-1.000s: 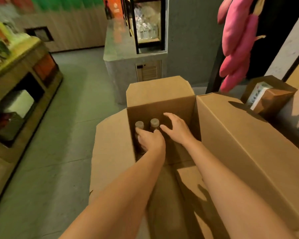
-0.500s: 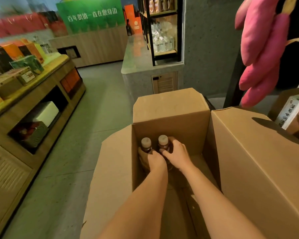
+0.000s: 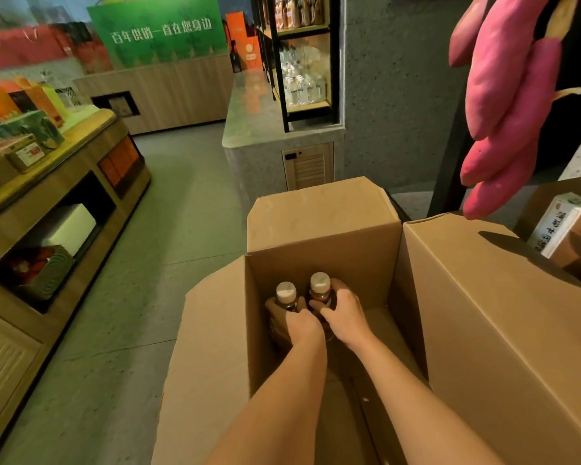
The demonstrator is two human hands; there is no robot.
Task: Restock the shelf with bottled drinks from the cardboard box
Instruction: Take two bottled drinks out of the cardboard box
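Note:
An open cardboard box [image 3: 322, 250] stands in front of me with its flaps spread. Two brown bottled drinks with pale caps stand inside at its far left corner. My left hand [image 3: 292, 325] grips the left bottle [image 3: 285, 297] around its body. My right hand [image 3: 344, 315] grips the right bottle [image 3: 320, 287] below the cap. A black-framed shelf [image 3: 304, 58] with bottled drinks stands further back, on a grey counter.
A large cardboard flap [image 3: 497, 320] rises on the right. Pink plush shapes [image 3: 507, 105] hang at upper right above a smaller box [image 3: 564, 229]. A wooden display counter [image 3: 47, 196] with boxed goods runs along the left. A grey floor aisle [image 3: 168, 229] lies between.
My right hand has come down from above the box and closed on the right bottle. My left hand has kept its hold on the left bottle. My view has tilted upward.

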